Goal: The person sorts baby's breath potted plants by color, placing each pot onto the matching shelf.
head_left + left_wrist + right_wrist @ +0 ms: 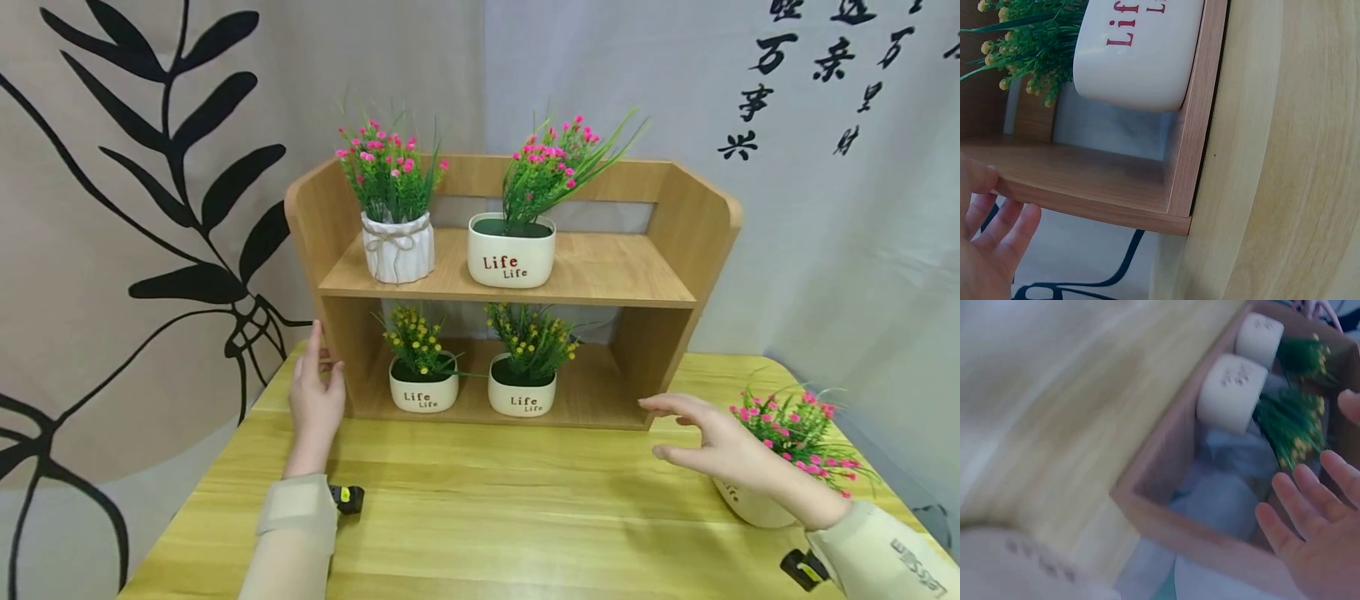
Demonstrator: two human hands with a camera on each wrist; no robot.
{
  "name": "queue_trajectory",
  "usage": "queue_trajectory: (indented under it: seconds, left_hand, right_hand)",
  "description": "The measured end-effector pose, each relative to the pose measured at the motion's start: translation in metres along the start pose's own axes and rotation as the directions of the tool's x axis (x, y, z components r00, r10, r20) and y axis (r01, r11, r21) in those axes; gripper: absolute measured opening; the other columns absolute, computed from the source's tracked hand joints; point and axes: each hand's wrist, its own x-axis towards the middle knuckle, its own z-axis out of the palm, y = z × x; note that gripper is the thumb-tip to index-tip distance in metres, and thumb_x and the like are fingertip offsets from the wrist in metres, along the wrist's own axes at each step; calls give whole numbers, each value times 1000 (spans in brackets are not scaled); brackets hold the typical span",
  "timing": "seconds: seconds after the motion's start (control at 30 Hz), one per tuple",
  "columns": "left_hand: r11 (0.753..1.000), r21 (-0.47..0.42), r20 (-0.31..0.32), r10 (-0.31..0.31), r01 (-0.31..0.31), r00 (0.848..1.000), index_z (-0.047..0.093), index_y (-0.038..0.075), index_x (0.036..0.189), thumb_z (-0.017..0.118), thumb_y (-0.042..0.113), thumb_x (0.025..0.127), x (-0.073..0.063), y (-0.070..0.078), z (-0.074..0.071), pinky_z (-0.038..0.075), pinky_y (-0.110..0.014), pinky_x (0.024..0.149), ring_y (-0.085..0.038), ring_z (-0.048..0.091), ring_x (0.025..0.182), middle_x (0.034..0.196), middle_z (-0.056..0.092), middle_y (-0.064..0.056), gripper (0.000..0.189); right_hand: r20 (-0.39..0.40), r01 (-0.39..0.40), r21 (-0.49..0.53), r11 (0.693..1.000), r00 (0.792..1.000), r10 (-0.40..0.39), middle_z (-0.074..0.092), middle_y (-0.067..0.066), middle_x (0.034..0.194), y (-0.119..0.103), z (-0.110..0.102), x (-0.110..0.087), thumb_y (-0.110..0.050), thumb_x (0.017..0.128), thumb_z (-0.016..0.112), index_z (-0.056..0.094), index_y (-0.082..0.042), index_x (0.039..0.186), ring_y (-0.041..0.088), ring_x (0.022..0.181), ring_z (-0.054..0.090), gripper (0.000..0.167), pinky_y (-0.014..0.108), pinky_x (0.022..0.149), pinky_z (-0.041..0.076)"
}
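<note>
A two-tier wooden shelf [517,296] stands on the table. My left hand [318,400] grips the front edge of its left side panel; in the left wrist view, the left hand [991,231] has its thumb at the edge and other fingers along the outer face. My right hand [720,446], fingers spread, is near the lower right front corner and holds nothing; contact is unclear. On the lower tier are two white pots with yellow flowers, one left [423,392] and one right [522,392]. A pink-flowered white pot [757,504] is partly hidden behind the right forearm.
Up on the top tier are a white pot tied with twine [399,254] and a white oval pot [512,258], both with pink flowers. The light wooden table [480,508] extends in front. Behind hangs a cloth [592,75] with printed characters and black leaves.
</note>
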Motion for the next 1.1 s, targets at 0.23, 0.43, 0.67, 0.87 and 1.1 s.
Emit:
queue_trajectory:
  seconds: [0.23,0.43,0.67,0.87,1.1]
  left_hand:
    - [1000,4,4,-18,18,1000,25,31,155,57,-7,92,0,0,-2,51,-44,72,-37,58,97,114,53,-23,80]
    - [1000,2,5,-19,19,1000,25,29,155,56,-7,93,0,0,-3,50,-44,71,-37,57,97,114,52,-23,78]
    - [1000,3,2,-23,23,1000,25,30,154,56,-7,93,1,0,-3,49,-41,71,-35,58,97,114,53,-23,78]
    - [1000,0,-8,-16,16,1000,26,29,154,56,-7,92,3,1,-4,50,-43,71,-37,58,96,113,53,-24,78]
    - [1000,-3,-17,1,-1,1000,27,30,154,57,-7,92,4,2,-1,50,-43,71,-38,58,95,112,54,-25,78]
  right_hand:
    - [-96,-132,-122,984,988,121,57,1,129,-1,-42,-15,-24,77,84,56,-11,134,12,108,54,65,25,86,45]
    - [-178,-299,-98,949,944,279,44,-27,128,13,-81,-36,-23,78,82,48,-22,143,3,109,46,74,26,83,42]
    - [-244,-328,-22,944,918,313,29,-36,134,43,-99,-72,-9,85,74,22,-22,155,-23,115,25,88,10,104,12]
    - [-270,-213,117,970,933,237,29,-30,142,71,-96,-103,16,84,62,9,-17,157,-19,123,25,96,4,100,11]
    - [-283,-259,320,911,892,353,25,-24,145,94,-65,-140,16,93,48,-5,-20,156,-17,126,24,89,6,102,4]
